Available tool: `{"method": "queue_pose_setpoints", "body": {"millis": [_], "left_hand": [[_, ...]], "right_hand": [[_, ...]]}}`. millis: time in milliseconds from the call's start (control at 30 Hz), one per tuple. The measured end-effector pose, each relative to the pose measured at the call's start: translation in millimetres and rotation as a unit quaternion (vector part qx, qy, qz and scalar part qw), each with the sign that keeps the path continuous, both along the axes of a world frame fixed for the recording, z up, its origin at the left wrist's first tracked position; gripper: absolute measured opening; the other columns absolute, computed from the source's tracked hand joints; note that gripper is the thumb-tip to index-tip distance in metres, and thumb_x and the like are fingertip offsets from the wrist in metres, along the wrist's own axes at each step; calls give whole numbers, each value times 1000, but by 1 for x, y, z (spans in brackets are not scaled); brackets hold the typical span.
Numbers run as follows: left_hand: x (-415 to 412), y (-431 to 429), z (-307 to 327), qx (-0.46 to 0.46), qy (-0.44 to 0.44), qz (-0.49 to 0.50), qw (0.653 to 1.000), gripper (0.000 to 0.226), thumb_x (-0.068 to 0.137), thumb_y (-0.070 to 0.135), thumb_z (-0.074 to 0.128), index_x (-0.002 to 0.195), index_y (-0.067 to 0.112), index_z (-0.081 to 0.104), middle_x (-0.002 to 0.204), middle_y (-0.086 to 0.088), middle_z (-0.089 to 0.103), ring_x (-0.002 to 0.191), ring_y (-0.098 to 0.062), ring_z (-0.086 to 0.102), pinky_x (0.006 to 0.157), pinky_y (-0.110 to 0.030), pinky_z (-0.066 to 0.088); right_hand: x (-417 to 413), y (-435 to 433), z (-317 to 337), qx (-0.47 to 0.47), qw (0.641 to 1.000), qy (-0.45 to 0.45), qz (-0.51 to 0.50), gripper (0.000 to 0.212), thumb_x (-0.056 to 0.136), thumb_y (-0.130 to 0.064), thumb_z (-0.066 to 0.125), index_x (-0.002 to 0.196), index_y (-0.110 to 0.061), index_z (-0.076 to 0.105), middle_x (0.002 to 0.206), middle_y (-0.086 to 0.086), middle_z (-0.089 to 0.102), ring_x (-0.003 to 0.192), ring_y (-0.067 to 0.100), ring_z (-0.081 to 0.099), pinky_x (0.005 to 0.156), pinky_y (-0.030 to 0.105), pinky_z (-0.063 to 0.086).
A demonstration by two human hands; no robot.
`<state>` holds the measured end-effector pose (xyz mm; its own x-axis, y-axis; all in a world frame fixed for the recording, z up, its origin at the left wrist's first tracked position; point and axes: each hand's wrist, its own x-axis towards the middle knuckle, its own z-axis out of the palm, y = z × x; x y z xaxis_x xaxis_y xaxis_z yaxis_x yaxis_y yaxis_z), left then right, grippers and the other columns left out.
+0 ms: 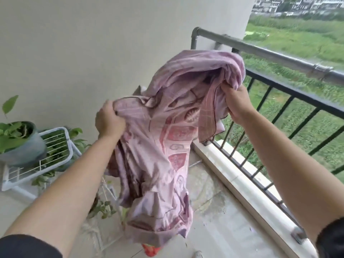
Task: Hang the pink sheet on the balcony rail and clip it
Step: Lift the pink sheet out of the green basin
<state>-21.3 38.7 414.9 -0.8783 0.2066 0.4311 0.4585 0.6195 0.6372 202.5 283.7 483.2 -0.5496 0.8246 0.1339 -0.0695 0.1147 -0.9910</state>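
Pink patterned cotton sheet (167, 142), still bunched, is gripped in both fists, the left hand (108, 121) and the right hand (237, 103), and held up just short of the grey metal balcony rail (275, 54), where draping and clipping are judged yet to be done.

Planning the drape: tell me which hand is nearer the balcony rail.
Right. The right hand grips the pink sheet close beside the balcony rail; the left hand grips it farther inward.
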Motion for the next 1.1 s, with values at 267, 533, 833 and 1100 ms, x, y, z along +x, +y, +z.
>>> {"method": "queue_pose_setpoints", "body": {"millis": [267, 533, 833, 1100], "left_hand": [[5, -16, 47, -25, 65, -47, 996, 31, 81, 3, 49, 111, 13, 46, 93, -12, 63, 80, -35, 57, 67, -39, 41], [23, -66, -59, -392, -111, -138, 903, 38, 78, 48, 76, 98, 18, 67, 97, -12, 57, 96, -33, 62, 80, -37, 51], [12, -85, -65, -197, 51, -53, 978, 21, 77, 1, 63, 92, 14, 68, 103, -9, 57, 97, -32, 56, 67, -39, 44], [25, -50, -30, -62, 171, -156, 971, 18, 68, -5, 51, 82, 5, 55, 84, -14, 55, 83, -32, 50, 69, -38, 37]], "right_hand": [[1, 4, -34, 152, 979, -127, -54, 18, 93, -31, 57, 103, -20, 68, 92, -2, 69, 85, 19, 66, 73, 33, 53], [38, 8, -122, 189, 860, -473, -40, 15, 85, -12, 51, 86, -3, 63, 84, 20, 65, 89, 39, 65, 67, 32, 43], [69, -2, -173, 253, 742, -621, 12, 25, 77, -15, 53, 100, -16, 60, 104, 10, 68, 95, 30, 66, 75, 36, 55], [4, -52, -156, 223, 876, -375, 207, 100, 78, -42, 78, 156, -24, 18, 161, 5, 20, 147, 23, 23, 121, 45, 23]]}}
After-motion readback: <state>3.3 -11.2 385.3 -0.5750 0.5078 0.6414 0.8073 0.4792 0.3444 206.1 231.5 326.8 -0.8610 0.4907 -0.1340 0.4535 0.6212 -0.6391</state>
